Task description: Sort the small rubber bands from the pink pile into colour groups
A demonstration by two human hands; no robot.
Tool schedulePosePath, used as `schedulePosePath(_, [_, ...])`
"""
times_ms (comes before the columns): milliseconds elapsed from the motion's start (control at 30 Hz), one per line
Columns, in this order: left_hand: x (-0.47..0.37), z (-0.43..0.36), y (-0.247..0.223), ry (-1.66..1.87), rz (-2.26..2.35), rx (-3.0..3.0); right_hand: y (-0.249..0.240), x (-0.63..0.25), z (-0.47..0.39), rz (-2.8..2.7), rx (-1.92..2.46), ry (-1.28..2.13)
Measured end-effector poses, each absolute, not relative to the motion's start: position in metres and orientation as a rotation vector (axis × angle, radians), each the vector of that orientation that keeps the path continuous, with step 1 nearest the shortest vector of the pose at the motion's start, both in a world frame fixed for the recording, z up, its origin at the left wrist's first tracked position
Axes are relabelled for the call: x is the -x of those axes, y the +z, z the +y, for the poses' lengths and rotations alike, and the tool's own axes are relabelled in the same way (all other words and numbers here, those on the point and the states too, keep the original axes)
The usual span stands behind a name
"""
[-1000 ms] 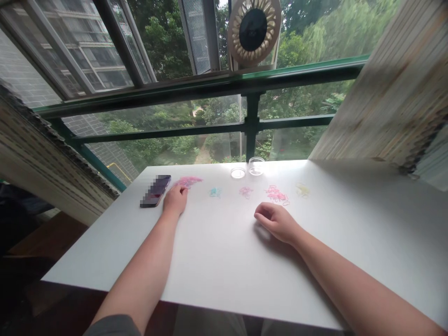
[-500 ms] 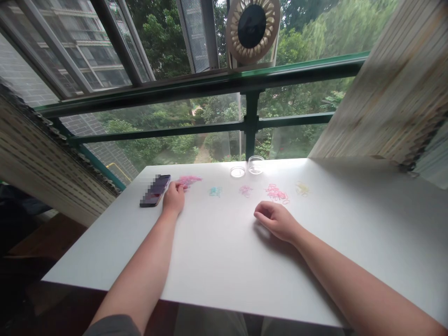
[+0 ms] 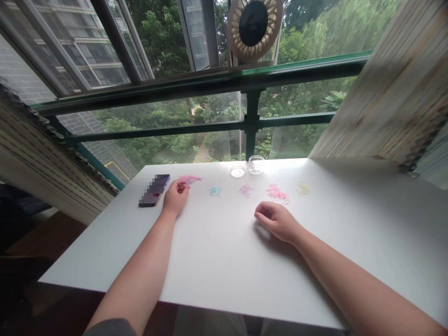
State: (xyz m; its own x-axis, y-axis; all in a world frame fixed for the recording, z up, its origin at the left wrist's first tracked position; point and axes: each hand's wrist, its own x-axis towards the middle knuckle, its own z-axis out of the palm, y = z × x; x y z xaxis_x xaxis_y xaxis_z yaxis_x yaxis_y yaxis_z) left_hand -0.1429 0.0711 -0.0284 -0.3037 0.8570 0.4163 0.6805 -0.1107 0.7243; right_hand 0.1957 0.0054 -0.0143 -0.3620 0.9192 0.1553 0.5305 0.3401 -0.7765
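At the near side of a magenta pile (image 3: pixel 191 178), my left hand (image 3: pixel 176 197) is closed, fingertips pinched together; anything between them is too small to name. My right hand (image 3: pixel 275 219) rests on the white table (image 3: pixel 217 261) with curled fingers, just below a pile of pinkish-red loops (image 3: pixel 277 193). Between the hands lie a small teal pile (image 3: pixel 215 191) and a pale purple-pink pile (image 3: pixel 245 190). A pale yellow pile (image 3: pixel 303 189) sits farther right.
A phone (image 3: pixel 154 190) lies left of my left hand. Near the table's back edge stand a clear round container (image 3: pixel 256 165) and a shallow clear round dish (image 3: pixel 238 172). Beyond are a green railing (image 3: pixel 251 122) and a round fan (image 3: pixel 253 28); curtains hang at both sides.
My left hand has shifted slightly to the right, its fingertips moving from the magenta pile toward the table in front of it. My right hand stays in place.
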Motion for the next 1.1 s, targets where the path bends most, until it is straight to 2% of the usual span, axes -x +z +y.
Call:
schedulePosePath(367, [0.102,0.050,-0.021,1.284,1.623,-1.808,-0.013,-0.195,0.004,-2.013,1.250,0.849])
schedulePosePath(733, [-0.006,0.021,-0.010,1.188,1.074,-1.759,-0.015,-0.194,0.007,-1.913,1.120,0.871])
schedulePosePath(1100, [-0.025,0.016,-0.023,1.176,1.025,-1.630,-0.017,-0.194,0.007,-1.791,1.065,0.771])
